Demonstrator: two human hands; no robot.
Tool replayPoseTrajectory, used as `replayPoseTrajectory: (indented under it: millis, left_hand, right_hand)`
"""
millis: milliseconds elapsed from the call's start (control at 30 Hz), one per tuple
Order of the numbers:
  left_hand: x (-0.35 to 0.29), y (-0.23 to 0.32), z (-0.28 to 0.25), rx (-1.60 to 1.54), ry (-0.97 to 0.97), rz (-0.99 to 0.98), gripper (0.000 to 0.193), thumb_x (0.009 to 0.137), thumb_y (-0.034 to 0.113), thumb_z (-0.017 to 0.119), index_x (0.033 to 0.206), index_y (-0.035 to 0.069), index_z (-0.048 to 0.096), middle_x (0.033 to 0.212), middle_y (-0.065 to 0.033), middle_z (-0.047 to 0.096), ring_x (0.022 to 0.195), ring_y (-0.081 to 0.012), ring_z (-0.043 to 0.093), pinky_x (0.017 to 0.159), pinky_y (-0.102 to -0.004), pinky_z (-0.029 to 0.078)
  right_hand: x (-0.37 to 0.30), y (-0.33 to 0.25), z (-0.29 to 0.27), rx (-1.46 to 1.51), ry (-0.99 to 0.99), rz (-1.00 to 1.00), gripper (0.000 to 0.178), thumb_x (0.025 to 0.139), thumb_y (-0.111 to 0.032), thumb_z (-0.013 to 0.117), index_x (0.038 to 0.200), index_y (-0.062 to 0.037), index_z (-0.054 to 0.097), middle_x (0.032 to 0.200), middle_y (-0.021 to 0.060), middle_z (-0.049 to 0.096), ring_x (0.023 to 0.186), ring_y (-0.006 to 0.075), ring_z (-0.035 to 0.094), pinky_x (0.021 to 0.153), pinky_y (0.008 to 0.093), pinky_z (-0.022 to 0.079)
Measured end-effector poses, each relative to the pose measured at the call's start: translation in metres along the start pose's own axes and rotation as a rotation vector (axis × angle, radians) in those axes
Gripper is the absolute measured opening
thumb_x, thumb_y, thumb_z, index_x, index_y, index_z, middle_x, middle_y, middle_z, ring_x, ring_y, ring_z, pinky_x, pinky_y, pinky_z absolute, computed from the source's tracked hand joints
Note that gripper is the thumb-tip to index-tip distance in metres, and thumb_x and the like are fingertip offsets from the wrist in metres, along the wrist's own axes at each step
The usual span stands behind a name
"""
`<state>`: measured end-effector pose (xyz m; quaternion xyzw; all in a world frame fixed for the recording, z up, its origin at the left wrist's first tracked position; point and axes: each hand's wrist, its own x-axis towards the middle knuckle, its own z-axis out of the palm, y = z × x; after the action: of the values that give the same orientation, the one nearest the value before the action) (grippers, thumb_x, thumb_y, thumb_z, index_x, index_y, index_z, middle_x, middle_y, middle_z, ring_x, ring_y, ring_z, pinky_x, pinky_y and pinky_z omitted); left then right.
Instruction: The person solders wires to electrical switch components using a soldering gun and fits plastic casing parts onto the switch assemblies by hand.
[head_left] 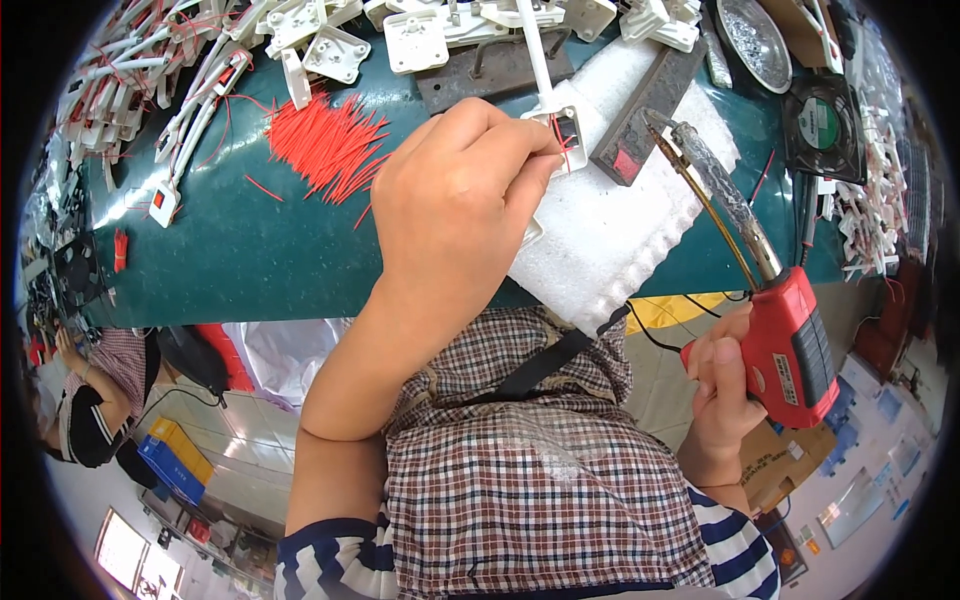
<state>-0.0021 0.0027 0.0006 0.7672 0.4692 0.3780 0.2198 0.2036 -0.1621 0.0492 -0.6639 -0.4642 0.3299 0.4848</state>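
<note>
Left hand (455,192) is pinched together, probably on a red wire (563,143), though it hides the contact. Just right of the pinch sits the white housing (577,160), long stem (537,58) pointing forward; the right hand (728,378), farther off, clasps a soldering gun (798,345).

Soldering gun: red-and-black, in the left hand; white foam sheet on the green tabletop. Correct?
One error: the red-and-black soldering gun is in the right hand, not the left hand, as the head view shows. The white foam sheet is on the green tabletop, as stated.
</note>
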Motion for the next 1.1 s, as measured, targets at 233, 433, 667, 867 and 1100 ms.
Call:
replayPoseTrajectory:
  millis: [233, 433, 667, 867, 1100]
  left_hand:
    - [0.002, 0.002, -0.004, 0.018, -0.009, 0.026, 0.013, 0.073, 0.006, 0.079, 0.084, 0.010, 0.072, 0.079, -0.0008, 0.063, 0.070, -0.0212, 0.063, 0.059, -0.0342, 0.048]
    - [0.040, -0.007, -0.016, 0.301, -0.003, 0.417, 0.027, 0.074, 0.007, 0.069, 0.099, 0.014, 0.074, 0.092, 0.0020, 0.069, 0.095, -0.0188, 0.063, 0.080, -0.0337, 0.047]
    - [0.073, 0.006, -0.026, 0.545, -0.197, 0.770, 0.033, 0.077, 0.014, 0.062, 0.108, 0.018, 0.074, 0.092, 0.0027, 0.070, 0.105, -0.0186, 0.062, 0.096, -0.0370, 0.041]
    - [0.076, 0.041, -0.052, 0.445, -0.130, 0.726, 0.050, 0.073, 0.000, 0.068, 0.120, 0.016, 0.071, 0.089, -0.0047, 0.065, 0.093, -0.0227, 0.065, 0.084, -0.0369, 0.050]
    - [0.033, 0.046, -0.054, -0.164, -0.430, 0.059, 0.051, 0.081, -0.009, 0.063, 0.129, 0.006, 0.062, 0.095, -0.0065, 0.058, 0.083, -0.0136, 0.064, 0.070, -0.0273, 0.055]
  right_hand:
    - [0.001, 0.001, 0.001, 0.040, 0.045, -0.007, 0.013, 0.093, -0.001, 0.055, 0.103, 0.0055, 0.052, 0.080, 0.0075, 0.053, 0.045, 0.0050, 0.038, 0.045, 0.0234, 0.038]
    - [-0.001, 0.000, -0.003, 0.097, 0.068, 0.036, 0.009, 0.094, -0.003, 0.055, 0.099, 0.0035, 0.053, 0.079, 0.0059, 0.052, 0.046, 0.0049, 0.038, 0.045, 0.0236, 0.038]
    - [0.001, 0.000, -0.006, 0.115, 0.101, -0.057, 0.009, 0.094, -0.007, 0.057, 0.095, 0.0009, 0.052, 0.078, 0.0051, 0.050, 0.046, 0.0050, 0.038, 0.044, 0.0239, 0.037]
    - [0.020, -0.014, 0.007, 0.271, 0.249, -0.084, 0.012, 0.095, -0.011, 0.057, 0.095, -0.0011, 0.050, 0.077, 0.0046, 0.047, 0.047, 0.0063, 0.038, 0.048, 0.0235, 0.036]
    - [0.056, -0.011, 0.038, 0.087, 0.170, -0.303, 0.048, 0.082, 0.017, 0.063, 0.123, -0.0010, 0.048, 0.104, 0.0088, 0.054, 0.086, 0.0174, 0.063, 0.071, 0.0295, 0.052]
